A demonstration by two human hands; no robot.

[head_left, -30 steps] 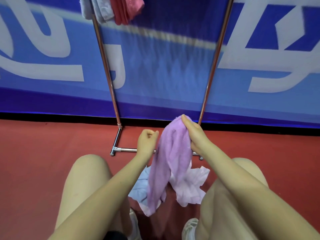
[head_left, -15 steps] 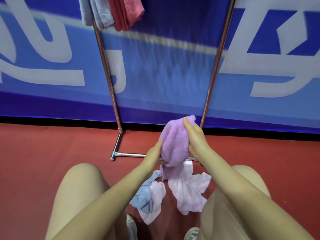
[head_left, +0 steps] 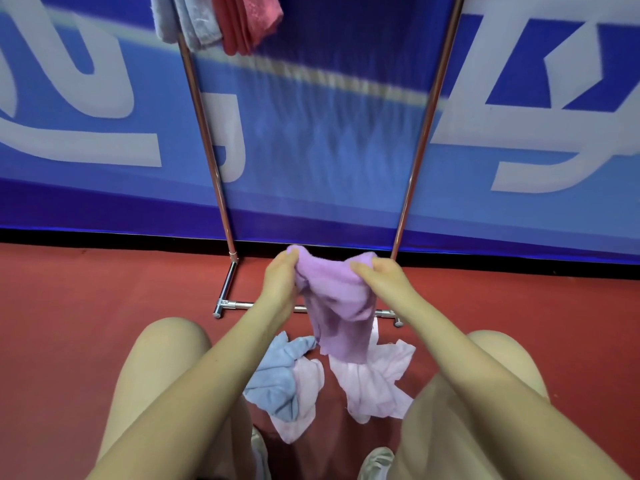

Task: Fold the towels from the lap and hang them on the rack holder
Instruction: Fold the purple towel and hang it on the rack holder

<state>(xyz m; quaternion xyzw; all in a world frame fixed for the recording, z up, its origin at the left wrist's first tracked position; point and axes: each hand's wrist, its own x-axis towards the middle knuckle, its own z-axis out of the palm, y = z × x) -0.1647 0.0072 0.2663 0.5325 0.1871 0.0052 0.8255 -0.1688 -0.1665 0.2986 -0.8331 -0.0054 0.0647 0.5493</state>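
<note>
A purple towel [head_left: 337,303] hangs bunched between both hands, in front of my knees. My left hand [head_left: 280,278] pinches its upper left corner and my right hand [head_left: 384,277] pinches its upper right edge. Below it, a pale pink towel [head_left: 374,382] and a light blue towel [head_left: 277,379] hang crumpled between my legs. The metal rack [head_left: 207,150] stands straight ahead, its two uprights rising from a base bar on the floor. Grey towels [head_left: 194,19] and a red towel [head_left: 249,19] hang at the rack's top left.
A blue banner wall [head_left: 329,133] with white lettering stands right behind the rack. The floor [head_left: 86,323] is red. My bare knees flank the towels, and my shoes [head_left: 375,462] show at the bottom.
My left hand came in from the side and took hold of the purple towel. Both hands then drew apart, spreading the towel's top edge between them.
</note>
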